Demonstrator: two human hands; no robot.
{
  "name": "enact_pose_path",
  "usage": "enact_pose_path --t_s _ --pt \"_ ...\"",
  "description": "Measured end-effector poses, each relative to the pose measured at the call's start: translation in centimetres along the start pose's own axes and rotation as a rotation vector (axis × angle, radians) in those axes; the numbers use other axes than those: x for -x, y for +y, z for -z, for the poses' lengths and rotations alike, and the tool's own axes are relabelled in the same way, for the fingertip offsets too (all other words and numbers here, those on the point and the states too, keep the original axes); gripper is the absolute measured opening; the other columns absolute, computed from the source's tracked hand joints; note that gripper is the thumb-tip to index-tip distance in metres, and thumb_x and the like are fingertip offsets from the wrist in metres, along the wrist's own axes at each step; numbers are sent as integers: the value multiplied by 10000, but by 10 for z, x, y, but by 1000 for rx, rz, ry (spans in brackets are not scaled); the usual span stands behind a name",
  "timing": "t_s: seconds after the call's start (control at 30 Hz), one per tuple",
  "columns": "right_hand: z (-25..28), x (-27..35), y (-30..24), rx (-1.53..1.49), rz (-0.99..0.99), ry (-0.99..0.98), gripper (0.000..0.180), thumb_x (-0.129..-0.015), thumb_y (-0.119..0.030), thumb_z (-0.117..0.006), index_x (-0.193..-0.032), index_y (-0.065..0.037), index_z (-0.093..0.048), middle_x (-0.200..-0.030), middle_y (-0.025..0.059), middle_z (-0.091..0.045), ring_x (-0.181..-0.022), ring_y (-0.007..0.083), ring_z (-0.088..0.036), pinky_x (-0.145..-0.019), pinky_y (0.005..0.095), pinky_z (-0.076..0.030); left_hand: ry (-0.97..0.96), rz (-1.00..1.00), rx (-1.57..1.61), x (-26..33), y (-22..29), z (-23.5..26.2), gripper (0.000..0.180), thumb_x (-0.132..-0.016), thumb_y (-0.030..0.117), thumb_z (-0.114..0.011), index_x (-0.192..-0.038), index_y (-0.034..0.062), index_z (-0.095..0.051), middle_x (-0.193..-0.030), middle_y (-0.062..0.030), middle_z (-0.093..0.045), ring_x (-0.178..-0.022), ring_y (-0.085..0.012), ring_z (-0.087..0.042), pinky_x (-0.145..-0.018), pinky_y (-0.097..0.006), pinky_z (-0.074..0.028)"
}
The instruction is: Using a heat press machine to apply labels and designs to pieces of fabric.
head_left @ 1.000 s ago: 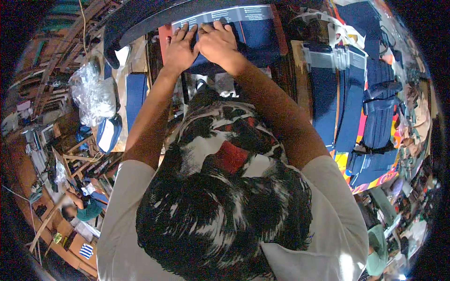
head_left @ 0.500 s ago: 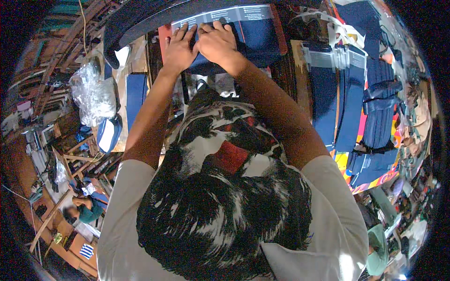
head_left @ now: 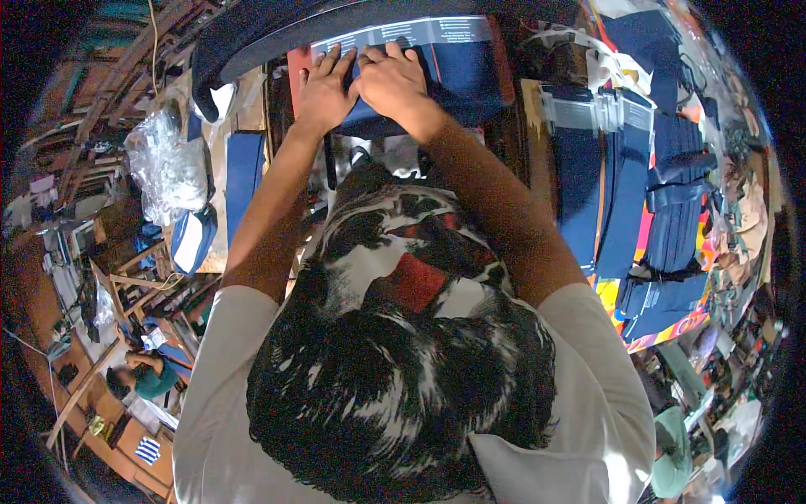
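Note:
My left hand point(head_left: 326, 99) lies with its fingers stretched out on a dark blue flat piece point(head_left: 470, 77) at the top middle. Beside it, touching near the thumbs, my right hand point(head_left: 393, 87) also rests flat, its fingers slightly bent and apart. Both sets of fingertips reach a grey printed strip point(head_left: 460, 32) along the far edge of the blue piece. Under the piece is a reddish board point(head_left: 505, 77), showing at both sides. I cannot tell whether the blue piece is one layer or several.
A black curved machine arm point(head_left: 252, 52) arches beyond my hands. To the right lie stacked dark blue pieces point(head_left: 578, 181) with grey strips, and tied blue bundles point(head_left: 676, 197). On the left are a clear plastic bag point(head_left: 168, 164) and a blue panel point(head_left: 243, 176). Another person point(head_left: 154, 378) sits farther off, lower left.
Both hands stay flat on the blue piece in almost the same place. The view has shifted slightly, so the piece and strip appear a little lower.

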State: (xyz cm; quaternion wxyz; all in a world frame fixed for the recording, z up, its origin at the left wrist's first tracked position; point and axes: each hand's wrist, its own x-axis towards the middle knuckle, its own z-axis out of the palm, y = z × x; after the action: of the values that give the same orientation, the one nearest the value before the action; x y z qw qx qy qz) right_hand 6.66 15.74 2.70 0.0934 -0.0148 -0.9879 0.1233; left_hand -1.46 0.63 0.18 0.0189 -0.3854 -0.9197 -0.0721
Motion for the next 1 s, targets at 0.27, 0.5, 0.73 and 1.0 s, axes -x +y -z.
enact_pose_path --t_s 0.27,0.5,0.73,1.0 --pt "-5 -2 2 -7 -9 27 324 -839 -309 -603 -1087 -129 -709 -1215 -21 -628 -1093 241 -529 -844 447 -420 114 -21 64 -3 -3 -4 542 -937 430 -554 -1435 230 -475 -1499 -86 -445 -1331 -363 -455 -1079 -602 -349" --pt "-7 -2 4 45 1 50 302 -845 -309 -600 -1079 -149 -704 -1252 -18 -631 -1109 237 -537 -854 453 -431 245 60 89 -27 6 3 356 -926 362 -567 -1192 136 -638 -1230 -110 -618 -1122 -357 -557 -953 -525 -421" --pt "54 17 1 -235 116 -399 375 -869 -355 -645 -1015 -12 -689 -1049 173 -690 -999 367 -639 -880 505 -505 176 88 -60 -42 6 12 409 -904 446 -598 -1112 107 -695 -1156 -146 -659 -1127 -340 -559 -940 -452 -416" --pt "252 56 39 -849 373 -497 391 -873 -276 -709 -1176 -36 -649 -961 115 -712 -883 216 -691 -806 342 -532 366 153 -59 -22 10 26 443 -838 464 -652 -1068 88 -696 -1136 -189 -622 -1199 -400 -476 -1040 -485 -368"
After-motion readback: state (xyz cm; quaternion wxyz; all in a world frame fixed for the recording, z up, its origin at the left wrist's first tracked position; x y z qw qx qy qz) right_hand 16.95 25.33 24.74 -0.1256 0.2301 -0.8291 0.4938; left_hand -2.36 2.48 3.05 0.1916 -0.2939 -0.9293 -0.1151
